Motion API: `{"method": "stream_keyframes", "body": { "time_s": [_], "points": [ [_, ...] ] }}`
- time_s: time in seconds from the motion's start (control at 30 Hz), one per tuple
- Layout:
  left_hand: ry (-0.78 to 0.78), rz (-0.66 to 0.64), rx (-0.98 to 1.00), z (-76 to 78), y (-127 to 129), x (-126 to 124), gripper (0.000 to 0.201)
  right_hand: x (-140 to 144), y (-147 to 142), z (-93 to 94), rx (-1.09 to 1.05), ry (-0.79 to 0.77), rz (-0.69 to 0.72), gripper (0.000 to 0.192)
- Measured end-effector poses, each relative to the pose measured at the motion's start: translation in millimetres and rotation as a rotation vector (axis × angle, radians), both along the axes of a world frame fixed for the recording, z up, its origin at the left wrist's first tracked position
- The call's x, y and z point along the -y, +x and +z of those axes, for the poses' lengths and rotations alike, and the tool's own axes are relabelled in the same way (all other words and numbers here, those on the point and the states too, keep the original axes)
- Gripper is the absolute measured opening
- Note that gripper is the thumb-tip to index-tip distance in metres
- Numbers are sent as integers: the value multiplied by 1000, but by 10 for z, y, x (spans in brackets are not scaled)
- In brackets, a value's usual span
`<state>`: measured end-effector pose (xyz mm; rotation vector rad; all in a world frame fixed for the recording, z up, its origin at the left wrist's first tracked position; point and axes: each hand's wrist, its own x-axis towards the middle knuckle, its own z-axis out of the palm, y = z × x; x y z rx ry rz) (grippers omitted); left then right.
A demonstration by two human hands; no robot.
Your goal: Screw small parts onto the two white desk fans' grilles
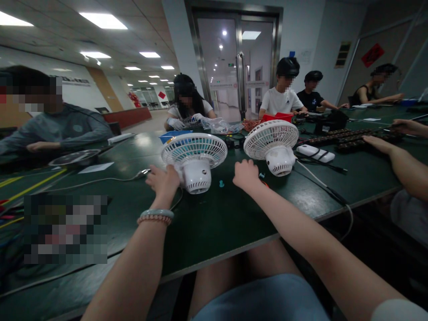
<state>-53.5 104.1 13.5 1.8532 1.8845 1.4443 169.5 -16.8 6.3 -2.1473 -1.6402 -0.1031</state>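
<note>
Two small white fans lie on the dark green table (pixel 214 223), grilles up. My left hand (pixel 163 179), with bead bracelets on its wrist, rests against the motor housing of the left fan (pixel 194 157); whether it grips the housing is unclear. My right hand (pixel 245 174) is curled on the tabletop between the two fans, just left of the right fan (pixel 272 145). I cannot tell whether it holds anything. A small teal part (pixel 221 183) lies between my hands, and another teal bit with something orange (pixel 262 177) sits by my right hand.
The right fan's cable (pixel 326 187) runs off the table edge. A white power strip (pixel 316 153), a blue tray (pixel 174 135), a red bin (pixel 279 117) and plastic bags lie behind. Several people sit around the table; another person's arm (pixel 391 154) reaches in at right.
</note>
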Motion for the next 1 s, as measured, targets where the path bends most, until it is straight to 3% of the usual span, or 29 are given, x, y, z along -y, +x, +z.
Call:
{"method": "stream_keyframes", "body": {
  "time_s": [0.03,0.1,0.23,0.3,0.47,0.73,1.0],
  "points": [
    [63,96,22,40,30,81,63,-1,76,15,-35,-101,-52,38],
    [229,141,13,118,94,244,65,1,189,38,-53,-238,-81,39],
    [433,57,-48,213,221,469,68,20,169,39,60,-159,144,33],
    [461,-4,-64,215,272,509,67,27,51,3,84,-151,215,34],
    [515,-77,-80,162,319,480,63,18,-227,-131,131,-214,229,38],
    [546,-61,-33,137,298,412,57,-92,-320,-231,161,-169,262,32],
    [595,-115,-59,139,297,407,54,-111,-470,-192,118,-138,276,30]
  ]
}}
